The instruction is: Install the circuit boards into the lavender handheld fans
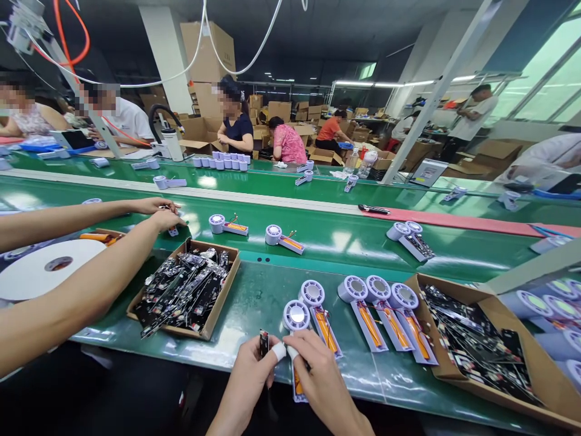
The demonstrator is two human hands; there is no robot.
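Note:
My left hand (249, 370) is closed around a narrow black circuit board (264, 343), which stands upright between thumb and fingers. My right hand (323, 370) is bent over the handle of a lavender handheld fan (296, 316) lying at the bench edge. Both thumbs wear white wraps, and their tips meet above the handle. What the right fingertips pinch is hidden. Under that hand, a bit of the orange part in the handle (298, 383) shows. Just behind lies a second fan (313, 293), its open handle showing an orange part and thin wires.
Several fans (377, 288) lie right of my hands, beside a cardboard box (551, 375) of circuit boards. Another box of boards (213, 315) stands left. A neighbour's arms (104, 266) reach across at left. Fans lie along the green belt (331, 224); people work beyond.

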